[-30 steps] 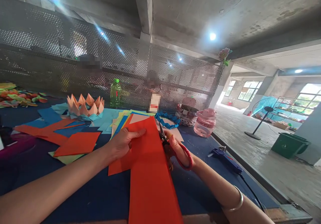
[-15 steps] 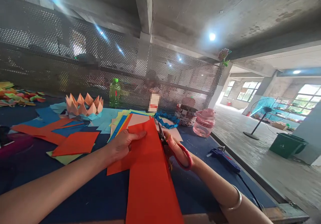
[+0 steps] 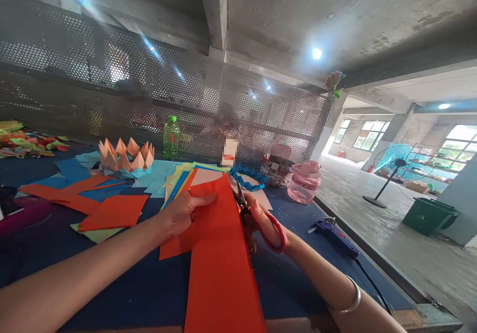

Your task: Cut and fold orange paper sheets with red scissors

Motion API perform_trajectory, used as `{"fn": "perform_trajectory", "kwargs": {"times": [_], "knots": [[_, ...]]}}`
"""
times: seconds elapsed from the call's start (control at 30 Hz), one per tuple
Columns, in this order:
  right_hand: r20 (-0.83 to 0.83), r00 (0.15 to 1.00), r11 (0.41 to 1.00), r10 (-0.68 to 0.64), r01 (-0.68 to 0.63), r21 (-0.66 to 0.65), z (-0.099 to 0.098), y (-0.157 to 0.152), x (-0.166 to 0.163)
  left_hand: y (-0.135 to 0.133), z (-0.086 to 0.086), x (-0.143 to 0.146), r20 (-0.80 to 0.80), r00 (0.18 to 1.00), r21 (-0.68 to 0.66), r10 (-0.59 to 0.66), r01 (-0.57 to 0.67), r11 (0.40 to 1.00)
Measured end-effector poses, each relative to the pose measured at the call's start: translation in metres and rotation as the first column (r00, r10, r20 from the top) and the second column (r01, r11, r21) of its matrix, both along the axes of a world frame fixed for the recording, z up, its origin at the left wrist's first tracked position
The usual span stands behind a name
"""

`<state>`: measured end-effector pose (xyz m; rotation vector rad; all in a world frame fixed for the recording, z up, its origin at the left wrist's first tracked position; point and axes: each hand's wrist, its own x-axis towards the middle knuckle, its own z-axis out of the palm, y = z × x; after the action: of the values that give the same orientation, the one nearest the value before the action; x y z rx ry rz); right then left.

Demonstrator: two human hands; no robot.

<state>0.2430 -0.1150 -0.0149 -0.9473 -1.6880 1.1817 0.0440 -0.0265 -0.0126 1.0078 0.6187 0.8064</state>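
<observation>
My left hand (image 3: pixel 184 211) pinches the left edge of a long red-orange paper sheet (image 3: pixel 221 253), thumb laid flat on top. The sheet runs from mid-table down past the bottom of the view. My right hand (image 3: pixel 263 223) is closed around red-handled scissors (image 3: pixel 278 236), at the sheet's right edge. Their dark blades (image 3: pixel 240 196) point away from me and stand slightly apart beside the paper's upper right edge. My lower right fingers are partly hidden behind the handles. Under the sheet's far end lies a stack of coloured paper (image 3: pixel 179 186).
Left lie orange paper pieces (image 3: pixel 114 212) and a folded peach paper ring (image 3: pixel 126 159). Behind stands a green bottle (image 3: pixel 171 139). To the right are a blue paper chain (image 3: pixel 251 179), a pink jug (image 3: pixel 303 184) and a blue glue gun (image 3: pixel 335 237). A perforated metal screen (image 3: pixel 261 109) borders the back.
The scissor blades have opened a little wider at the paper's right edge. The sheet's near end has shifted slightly left. My left hand keeps its hold.
</observation>
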Motion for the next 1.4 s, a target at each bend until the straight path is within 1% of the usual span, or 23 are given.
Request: {"fn": "perform_trajectory", "kwargs": {"times": [0.13,0.27,0.37,0.57,0.73,0.8,0.9,0.97,1.1,1.23,1.4], "knots": [[-0.005,1.0,0.999,0.027,-0.027,-0.027,0.0012,-0.001,-0.0005,-0.0038,-0.0018,0.0022,-0.006,1.0,-0.01,-0.017,0.017,1.0],[-0.015,1.0,1.0,0.001,-0.001,-0.021,0.0021,-0.0004,-0.0022,-0.0067,-0.0018,0.0034,0.002,0.999,-0.006,-0.039,0.039,0.999],[-0.027,0.999,1.0,-0.02,0.019,-0.006,0.0013,0.0008,-0.0025,-0.0054,-0.0017,0.0029,0.0,0.999,-0.007,-0.032,0.032,0.999],[-0.032,0.999,1.0,-0.003,0.003,-0.002,0.0006,0.0006,-0.0028,-0.0028,-0.0012,0.0018,-0.01,1.0,-0.004,-0.012,0.012,1.0],[-0.031,0.999,1.0,-0.01,0.01,0.011,0.0021,-0.0005,-0.0032,-0.0005,-0.0049,0.0014,-0.023,1.0,0.003,-0.009,0.009,1.0],[-0.027,1.0,1.0,0.004,-0.004,0.01,0.002,-0.0003,-0.0026,-0.0005,-0.0068,0.0014,-0.026,1.0,0.012,-0.009,0.01,1.0],[-0.022,0.999,0.999,0.038,-0.038,-0.003,0.0009,0.0004,-0.0018,-0.0029,-0.0079,0.0018,-0.032,0.998,0.023,-0.046,0.046,0.999],[-0.022,1.0,1.0,0.021,-0.021,0.006,0.0005,0.0005,-0.0021,-0.005,-0.0072,0.0022,-0.041,0.998,0.025,-0.056,0.057,0.998],[-0.017,1.0,1.0,-0.02,0.02,0.011,0.001,0.0003,-0.003,-0.0056,-0.0052,0.0028,-0.04,0.999,0.036,-0.031,0.033,0.999],[-0.01,0.999,0.999,-0.032,0.033,0.035,0.0013,0.0008,-0.0021,-0.0011,-0.0066,0.0022,-0.048,0.999,0.042,-0.012,0.014,0.999],[-0.01,1.0,0.999,-0.017,0.017,0.03,0.0019,0.0003,-0.0025,-0.0004,-0.0099,0.0019,-0.052,0.998,0.032,-0.031,0.033,0.999]]}}
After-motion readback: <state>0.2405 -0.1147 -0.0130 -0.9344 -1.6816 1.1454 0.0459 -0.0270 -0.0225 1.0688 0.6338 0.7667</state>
